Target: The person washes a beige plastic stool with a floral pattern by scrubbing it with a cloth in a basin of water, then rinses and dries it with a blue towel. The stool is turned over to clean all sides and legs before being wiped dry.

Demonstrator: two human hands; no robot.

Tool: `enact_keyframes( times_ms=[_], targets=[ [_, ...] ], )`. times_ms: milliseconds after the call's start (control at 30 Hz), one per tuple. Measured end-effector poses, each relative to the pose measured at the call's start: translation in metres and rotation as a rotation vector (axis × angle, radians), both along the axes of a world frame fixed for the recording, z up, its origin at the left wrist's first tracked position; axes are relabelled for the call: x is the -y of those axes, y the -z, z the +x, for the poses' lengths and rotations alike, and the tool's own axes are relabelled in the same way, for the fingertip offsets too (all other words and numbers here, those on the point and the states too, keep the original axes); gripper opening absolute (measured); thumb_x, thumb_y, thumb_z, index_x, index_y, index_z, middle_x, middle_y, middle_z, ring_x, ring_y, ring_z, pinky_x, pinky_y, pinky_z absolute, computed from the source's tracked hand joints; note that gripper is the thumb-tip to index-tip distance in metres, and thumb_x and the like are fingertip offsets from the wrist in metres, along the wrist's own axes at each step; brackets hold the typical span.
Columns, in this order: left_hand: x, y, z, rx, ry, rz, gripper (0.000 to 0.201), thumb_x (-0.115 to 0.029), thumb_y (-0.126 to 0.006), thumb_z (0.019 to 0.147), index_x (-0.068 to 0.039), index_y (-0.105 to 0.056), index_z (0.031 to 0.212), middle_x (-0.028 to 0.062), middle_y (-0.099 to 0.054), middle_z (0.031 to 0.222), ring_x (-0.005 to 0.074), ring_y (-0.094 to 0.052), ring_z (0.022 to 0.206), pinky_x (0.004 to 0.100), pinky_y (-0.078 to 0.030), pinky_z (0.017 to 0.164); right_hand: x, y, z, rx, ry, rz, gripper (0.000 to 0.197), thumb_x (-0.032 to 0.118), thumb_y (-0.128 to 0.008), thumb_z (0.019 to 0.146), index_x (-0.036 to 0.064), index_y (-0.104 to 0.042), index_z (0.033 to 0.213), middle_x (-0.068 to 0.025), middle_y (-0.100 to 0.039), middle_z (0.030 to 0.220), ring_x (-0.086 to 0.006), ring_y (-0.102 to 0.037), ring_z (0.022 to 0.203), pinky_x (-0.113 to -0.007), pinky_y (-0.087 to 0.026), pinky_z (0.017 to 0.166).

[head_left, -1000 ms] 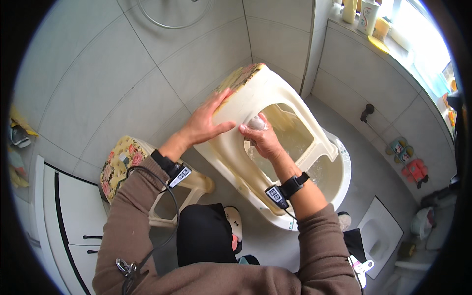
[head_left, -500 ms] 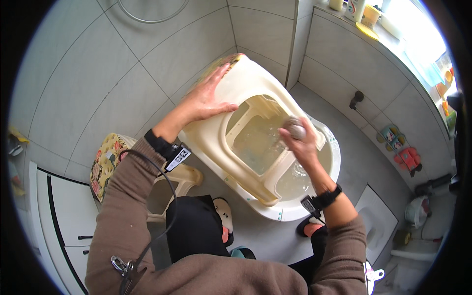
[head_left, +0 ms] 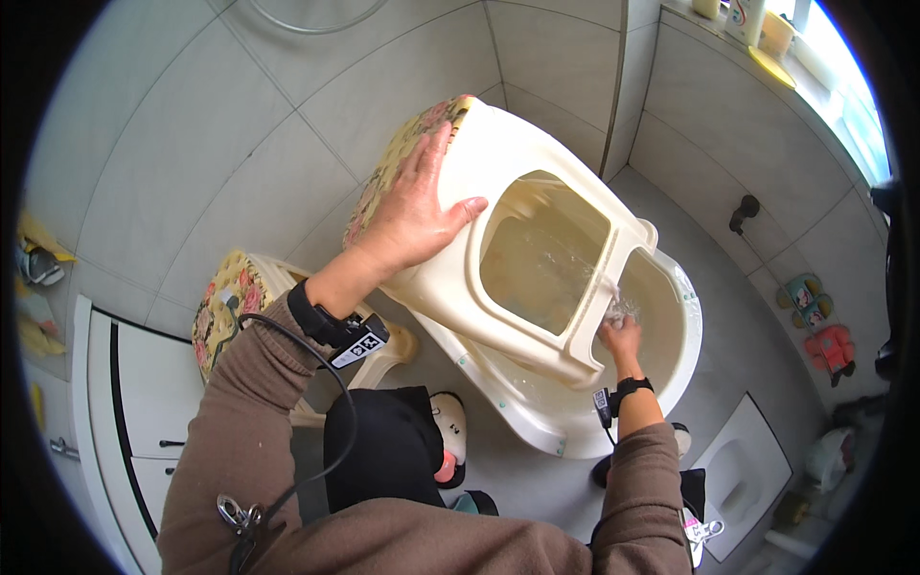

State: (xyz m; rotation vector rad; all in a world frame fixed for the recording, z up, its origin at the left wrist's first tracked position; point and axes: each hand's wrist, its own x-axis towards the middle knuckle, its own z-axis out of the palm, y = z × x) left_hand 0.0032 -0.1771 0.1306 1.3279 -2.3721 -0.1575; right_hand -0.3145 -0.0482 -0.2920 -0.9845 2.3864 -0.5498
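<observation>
My left hand [head_left: 414, 216] lies flat with spread fingers on the side of a cream plastic stool [head_left: 517, 230] with a floral seat, tilted on its side over a cream wash basin [head_left: 575, 402] of water. My right hand [head_left: 621, 331] is low inside the basin, closed around a small silvery scrubber [head_left: 623, 309] at the stool's lower leg. Water shows through the stool's open frame.
A second floral stool [head_left: 225, 297] stands at the left beside a white cabinet [head_left: 125, 402]. Grey tiled walls rise behind. Pink slippers [head_left: 826, 347] and a white floor pan [head_left: 743, 470] lie at the right. Bottles [head_left: 743, 14] stand on the window ledge.
My right hand with the scrubber has moved from the stool's top down its side into the basin. My left hand has stayed on the stool, which is tilted further.
</observation>
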Motion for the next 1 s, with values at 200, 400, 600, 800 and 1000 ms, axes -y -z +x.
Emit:
enact_keyframes(
  times_ms=[200,400,600,800,1000],
  targets=[
    [0.029,0.0,-0.004,-0.02,-0.046,0.057,0.095,-0.044,-0.073,0.087,-0.004,-0.02,0.155,0.0229,-0.033,0.156,0.0387,-0.038,0.141,0.0435,-0.035,0.116,-0.062,0.063,0.036,0.686,-0.339,0.137,0.051,0.042,-0.073,0.08,0.0147,-0.065,0.123,-0.0173,-0.06,0.135,-0.0355,-0.06,0.119,-0.043,-0.049,0.101],
    [0.032,-0.002,-0.004,-0.017,-0.012,0.059,0.096,-0.043,-0.073,0.087,-0.002,-0.02,0.155,0.0222,-0.034,0.156,0.0372,-0.038,0.142,0.0426,-0.035,0.116,-0.071,0.027,0.015,-0.068,-0.68,0.208,0.042,0.029,-0.074,0.078,0.0059,-0.07,0.113,-0.0165,-0.069,0.118,-0.0347,-0.065,0.111,-0.041,-0.052,0.093],
    [0.046,-0.002,-0.007,-0.007,-0.036,0.095,0.096,-0.044,-0.072,0.087,0.0,-0.019,0.155,0.0232,-0.031,0.157,0.0368,-0.035,0.144,0.0422,-0.032,0.118,-0.02,-0.074,-0.038,0.68,-0.108,-0.294,0.021,0.005,-0.061,0.084,0.0055,-0.065,0.105,-0.006,-0.067,0.094,-0.0181,-0.064,0.083,-0.031,-0.052,0.075],
    [0.055,0.007,-0.024,-0.003,-0.014,0.065,0.098,-0.044,-0.072,0.086,0.002,-0.019,0.154,0.0254,-0.028,0.158,0.0376,-0.032,0.146,0.0414,-0.03,0.119,0.053,-0.229,-0.052,0.657,-0.312,-0.742,0.028,0.016,-0.059,0.089,0.0053,-0.063,0.114,-0.003,-0.064,0.101,-0.0142,-0.059,0.093,-0.029,-0.049,0.084],
    [0.058,0.002,-0.028,0.0,-0.003,0.124,0.099,-0.044,-0.073,0.085,0.002,-0.02,0.154,0.0263,-0.028,0.158,0.0378,-0.033,0.145,0.0408,-0.031,0.119,0.155,-0.223,-0.018,0.276,-0.275,-0.842,0.037,0.026,-0.056,0.089,0.0004,-0.067,0.113,-0.0225,-0.059,0.119,-0.0365,-0.06,0.109,-0.04,-0.047,0.101]
  ],
)
